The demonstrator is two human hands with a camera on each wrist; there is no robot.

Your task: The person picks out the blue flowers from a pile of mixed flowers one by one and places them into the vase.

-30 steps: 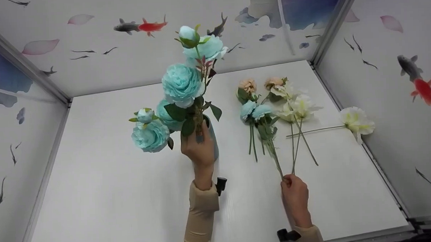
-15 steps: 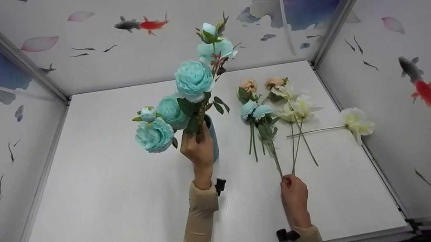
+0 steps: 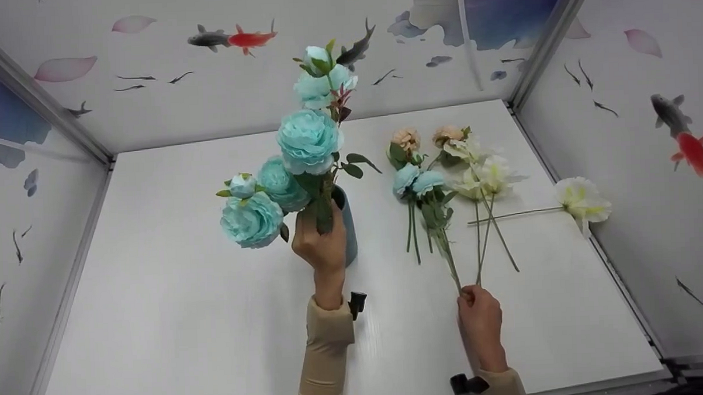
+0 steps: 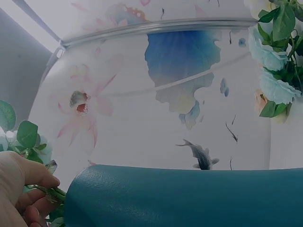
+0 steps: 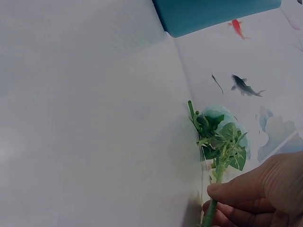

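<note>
A teal vase [image 3: 349, 238] stands on the white table, partly hidden behind my left hand [image 3: 321, 239]. At its mouth, that hand pinches the stems of turquoise artificial flowers [image 3: 308, 141], whose blooms spread up and to the left. In the left wrist view, the fingers [image 4: 42, 176] hold green stems against the rim of the vase [image 4: 180, 198]. My right hand [image 3: 482, 321] pinches the lower stem of a blue flower spray [image 3: 437, 215] lying on the table. Thumb and fingers close round its green stem [image 5: 218, 176] in the right wrist view.
Peach flowers [image 3: 405, 140] lie at the back right of the table [image 3: 185, 297]. White lilies [image 3: 494, 175] with crossed stems lie beside them. A single white lily [image 3: 584, 200] reaches past the right table edge. Painted walls enclose the back and both sides.
The upper turquoise blooms first swing to the right, then back to the left, over the vase. My left hand stays at the vase mouth. The right hand hardly moves.
</note>
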